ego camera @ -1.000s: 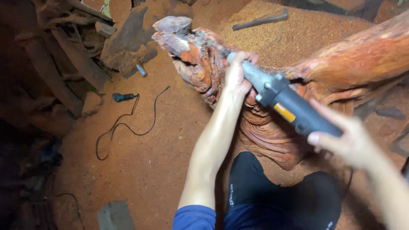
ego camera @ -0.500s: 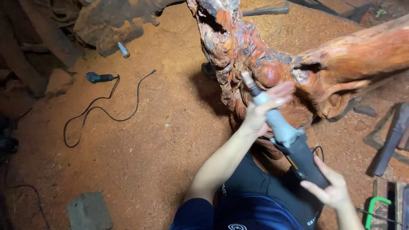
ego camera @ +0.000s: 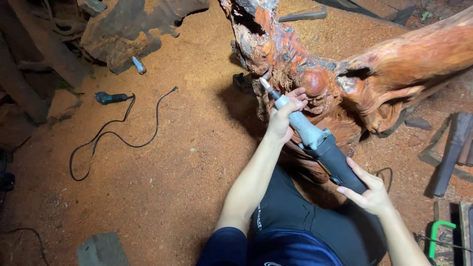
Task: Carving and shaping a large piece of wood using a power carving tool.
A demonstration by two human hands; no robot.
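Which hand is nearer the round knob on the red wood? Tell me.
Left. The left hand grips the grinder near its tip, beside the knob; the right hand holds the rear end, farther back.

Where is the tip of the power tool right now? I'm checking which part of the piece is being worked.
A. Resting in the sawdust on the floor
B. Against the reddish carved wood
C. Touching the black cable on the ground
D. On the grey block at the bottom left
B: the left hand grips the die grinder near its nose, the right hand holds its rear, and its bit meets the reddish carved wood.
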